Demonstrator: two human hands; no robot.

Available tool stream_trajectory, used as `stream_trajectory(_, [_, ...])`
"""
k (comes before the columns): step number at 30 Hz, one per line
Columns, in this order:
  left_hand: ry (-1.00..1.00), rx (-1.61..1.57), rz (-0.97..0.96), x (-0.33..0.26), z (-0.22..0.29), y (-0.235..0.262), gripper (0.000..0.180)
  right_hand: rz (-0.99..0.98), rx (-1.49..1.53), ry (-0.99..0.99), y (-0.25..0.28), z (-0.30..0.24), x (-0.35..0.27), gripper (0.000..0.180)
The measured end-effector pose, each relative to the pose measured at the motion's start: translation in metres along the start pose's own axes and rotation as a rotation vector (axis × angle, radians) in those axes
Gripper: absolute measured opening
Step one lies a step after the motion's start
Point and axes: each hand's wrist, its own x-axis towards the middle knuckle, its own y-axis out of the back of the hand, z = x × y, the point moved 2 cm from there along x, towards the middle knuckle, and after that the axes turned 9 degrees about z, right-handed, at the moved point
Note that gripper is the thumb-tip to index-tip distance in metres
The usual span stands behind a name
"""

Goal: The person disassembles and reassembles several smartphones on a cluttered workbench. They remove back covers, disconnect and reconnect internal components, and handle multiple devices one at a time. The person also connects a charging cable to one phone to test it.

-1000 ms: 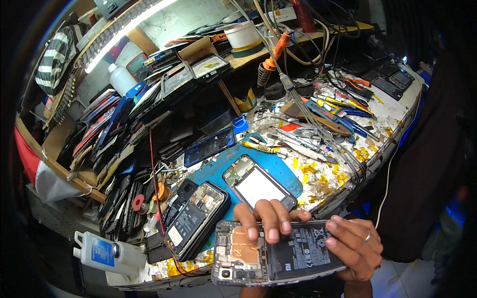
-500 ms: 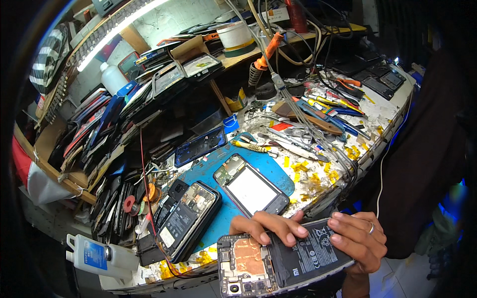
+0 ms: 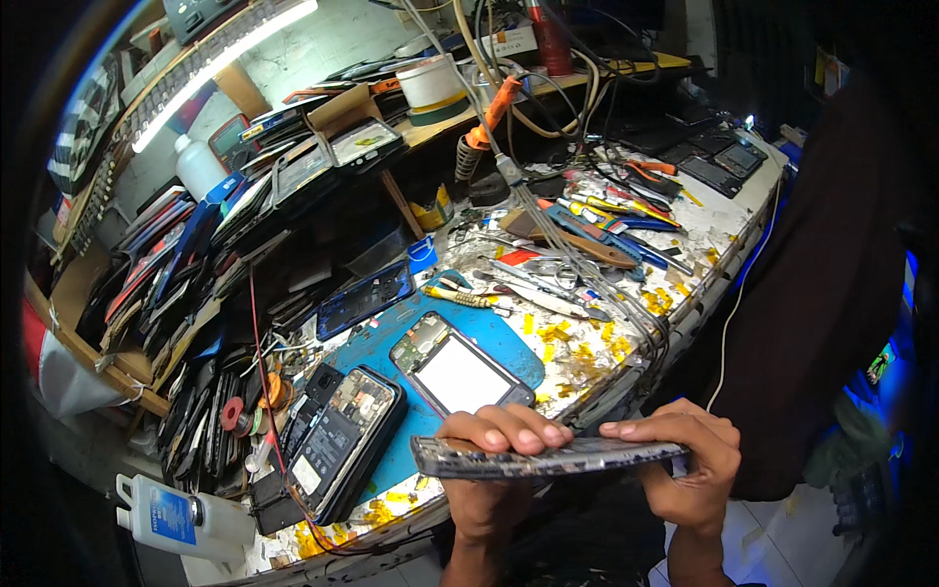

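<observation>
Between my two hands I hold an opened smartphone [image 3: 548, 465], tilted so that mostly its long edge shows. My left hand [image 3: 497, 460] wraps round its left part, fingers lying over the top. The right end is gripped by my right hand [image 3: 690, 455], with its fingers on the upper side and the thumb below. Beyond it, on a blue mat [image 3: 533, 362], lies an opened phone with a bright white panel [image 3: 465, 377]. Left of that, another opened phone [image 3: 347, 440] shows its battery and circuit board.
A white plastic bottle [image 3: 181, 519] stands at the near left. Stacks of phone parts [image 3: 210, 421] fill the left side. Pliers, tweezers and other hand tools [image 3: 606, 220] lie farther back. An orange-handled soldering iron [image 3: 494, 112] rests in its coil holder, with cables hanging nearby.
The smartphone has been tipped from showing its battery and board to nearly edge-on. Both hands have shifted their hold with it. The whole view has moved slightly.
</observation>
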Motion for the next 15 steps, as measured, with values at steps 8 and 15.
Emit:
stream_trajectory(8, [0.05, 0.0, 0.173, -0.001, -0.002, -0.003, 0.023, -0.009, 0.004, -0.068, -0.005, 0.0, 0.003, 0.022])
stream_trajectory(15, [0.021, 0.051, 0.19, 0.0, -0.002, -0.002, 0.023, -0.023, -0.037, -0.051, -0.01, 0.001, 0.005, 0.024])
